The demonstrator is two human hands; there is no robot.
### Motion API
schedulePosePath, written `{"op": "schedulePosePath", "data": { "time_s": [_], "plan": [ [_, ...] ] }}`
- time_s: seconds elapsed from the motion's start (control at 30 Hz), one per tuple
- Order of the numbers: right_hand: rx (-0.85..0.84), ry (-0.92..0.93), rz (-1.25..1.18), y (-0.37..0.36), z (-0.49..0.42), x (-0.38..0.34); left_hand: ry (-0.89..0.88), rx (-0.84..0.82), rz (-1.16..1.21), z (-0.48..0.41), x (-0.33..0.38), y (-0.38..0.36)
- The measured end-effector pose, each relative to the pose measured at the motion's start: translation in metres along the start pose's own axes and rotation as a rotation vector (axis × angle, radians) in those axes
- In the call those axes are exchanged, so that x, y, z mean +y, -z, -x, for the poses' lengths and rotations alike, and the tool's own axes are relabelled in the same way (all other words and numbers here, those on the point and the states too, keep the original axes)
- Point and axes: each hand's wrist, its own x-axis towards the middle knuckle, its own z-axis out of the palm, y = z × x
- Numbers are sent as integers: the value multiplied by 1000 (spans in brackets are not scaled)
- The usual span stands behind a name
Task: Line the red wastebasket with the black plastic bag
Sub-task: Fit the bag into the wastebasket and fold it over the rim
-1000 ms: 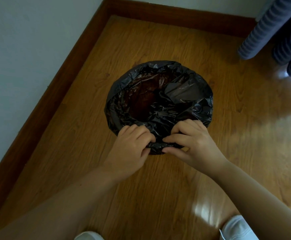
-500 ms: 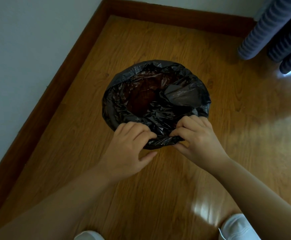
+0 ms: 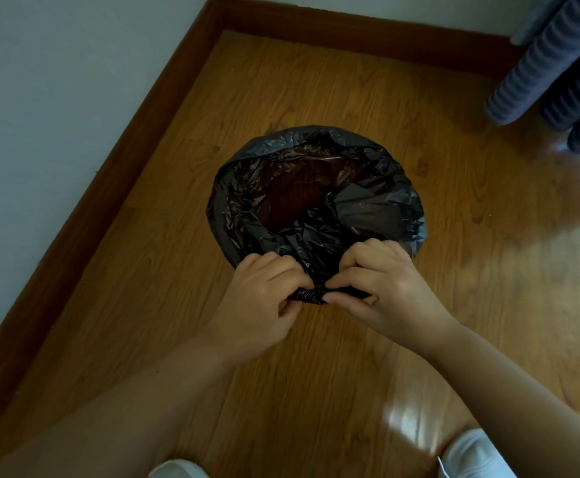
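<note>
Where the two hands meet, at the near edge of the bin, each one is closed on a bunched piece of the black plastic bag (image 3: 316, 215). The left hand (image 3: 261, 298) has its fingers curled and its thumb pressed under them, with a twisted end of the plastic pinched between. The right hand (image 3: 381, 288) holds the same twisted roll from the other side, the fingertips (image 3: 333, 298) touching the plastic and nearly touching the left hand's fingers. Only a short dark roll of bag shows between the two hands.

From this roll the bag goes up and over the rim of the wastebasket (image 3: 302, 198). The plastic covers the whole rim, so the outside of the basket is hidden; only a dark reddish surface with a grid pattern can be seen through the opening, deep inside. On the right side of the opening a loose fold of bag hangs inward.

The basket stands on a wooden floor (image 3: 350, 91), near a corner of the room. A brown baseboard (image 3: 136, 132) runs along the white wall (image 3: 40, 98) at the left and along the far side. At the upper right hang the ribbed folds of a grey-blue curtain (image 3: 540, 63), well apart from the basket. Both bare forearms come in from the bottom, and something white (image 3: 471, 457) shows at the lower edge.
</note>
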Motion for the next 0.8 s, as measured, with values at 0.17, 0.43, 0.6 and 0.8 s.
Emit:
{"op": "schedulePosePath", "data": {
  "time_s": [0.17,0.43,0.6,0.8],
  "plan": [
    [-55,-8,69,4,4,11,10,13,23,0,-5,3],
    [16,-87,126,10,10,30,-12,26,-42,-5,-11,10],
    [34,-80,170,6,10,22,-11,7,-123,-3,-12,14],
    [16,-62,189,-1,4,3,-46,48,-129,1,5,2]
  ]
}}
